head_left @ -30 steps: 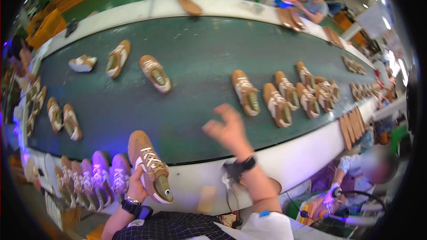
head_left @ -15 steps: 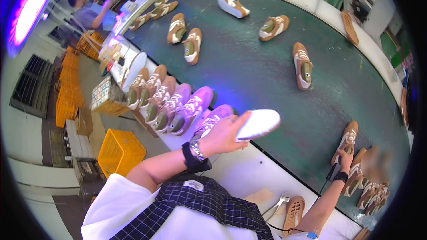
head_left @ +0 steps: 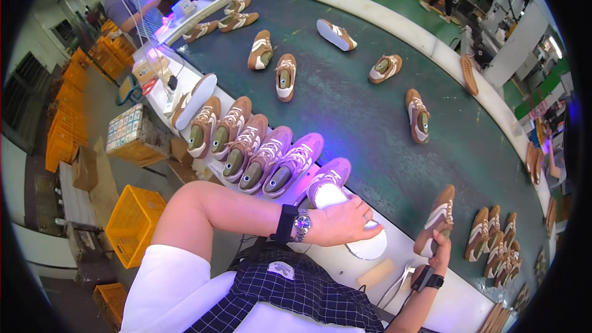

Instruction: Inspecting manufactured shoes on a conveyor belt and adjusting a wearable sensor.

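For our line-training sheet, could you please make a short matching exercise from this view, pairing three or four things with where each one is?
Things:
1. left hand
2. right hand
3. yellow crate
4. row of shoes

Places:
A. on the floor left of the conveyor
B. on a white-soled shoe at the belt edge
C. lined up along the near belt edge
D. gripping a brown shoe

Pairs: 1-B, 2-D, 3-A, 4-C

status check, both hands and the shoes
Left hand grips white-soled shoe at belt edge. Right hand holds brown shoe. Shoe row alongside.
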### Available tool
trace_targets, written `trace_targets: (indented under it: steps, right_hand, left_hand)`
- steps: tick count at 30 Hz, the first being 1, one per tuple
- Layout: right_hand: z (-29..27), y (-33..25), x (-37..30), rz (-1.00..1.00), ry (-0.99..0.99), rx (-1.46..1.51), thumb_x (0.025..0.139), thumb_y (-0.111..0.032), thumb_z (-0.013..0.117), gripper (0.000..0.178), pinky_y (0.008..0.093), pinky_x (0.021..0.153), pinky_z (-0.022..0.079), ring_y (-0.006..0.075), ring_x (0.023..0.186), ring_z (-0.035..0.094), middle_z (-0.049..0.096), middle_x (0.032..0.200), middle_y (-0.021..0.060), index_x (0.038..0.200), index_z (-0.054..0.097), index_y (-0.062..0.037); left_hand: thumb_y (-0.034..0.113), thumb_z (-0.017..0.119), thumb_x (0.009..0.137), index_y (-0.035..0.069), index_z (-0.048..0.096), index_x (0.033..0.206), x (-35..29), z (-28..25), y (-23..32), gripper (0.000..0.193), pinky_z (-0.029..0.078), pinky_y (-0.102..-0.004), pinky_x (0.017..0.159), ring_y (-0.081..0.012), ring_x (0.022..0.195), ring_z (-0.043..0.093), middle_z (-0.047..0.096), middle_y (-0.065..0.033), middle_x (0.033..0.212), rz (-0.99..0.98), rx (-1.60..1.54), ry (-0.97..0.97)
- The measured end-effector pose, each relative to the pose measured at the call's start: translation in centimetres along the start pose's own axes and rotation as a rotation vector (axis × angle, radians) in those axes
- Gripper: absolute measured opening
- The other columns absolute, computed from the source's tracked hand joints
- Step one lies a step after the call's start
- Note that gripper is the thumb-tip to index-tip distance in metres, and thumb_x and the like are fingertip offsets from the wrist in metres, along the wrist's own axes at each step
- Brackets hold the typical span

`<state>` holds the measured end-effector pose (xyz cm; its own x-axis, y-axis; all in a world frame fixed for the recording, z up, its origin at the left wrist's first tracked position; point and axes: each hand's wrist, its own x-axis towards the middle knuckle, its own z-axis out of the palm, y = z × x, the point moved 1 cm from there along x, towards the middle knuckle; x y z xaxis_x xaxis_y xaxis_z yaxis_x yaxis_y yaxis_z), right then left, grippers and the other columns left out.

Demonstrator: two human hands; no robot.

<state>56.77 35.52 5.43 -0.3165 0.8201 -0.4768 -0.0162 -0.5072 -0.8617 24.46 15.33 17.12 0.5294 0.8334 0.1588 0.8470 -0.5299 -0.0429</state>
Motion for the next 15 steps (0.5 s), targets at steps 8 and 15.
trace_targets:
  steps: [8,15]
  right_hand:
    - [8.9,2.9,-9.1,-0.072,-0.048,0.147,0.067,-0.013,0.071,0.061,0.0341,0.09,0.044,0.0214,0.1,0.054,0.056,0.108,0.0064,0.122,0.046,-0.0016]
    - [12.6,6.1,-13.4,-0.095,-0.067,0.259,0.068,-0.011,0.071,0.064,0.0367,0.09,0.046,0.0247,0.1,0.056,0.056,0.109,0.0098,0.124,0.044,-0.0001]
  left_hand:
    - [0.017,0.053,0.078,0.006,0.045,0.123,-6.7,-0.2,1.1,0.047,0.042,-0.0362,0.07,-0.0225,0.082,0.055,0.056,-0.008,0.085,0.176,0.034,-0.038]
    - [0.018,0.055,0.077,0.007,0.045,0.124,-10.3,0.0,0.5,0.049,0.041,-0.037,0.071,-0.0245,0.084,0.055,0.056,-0.0101,0.088,0.236,0.014,-0.03]
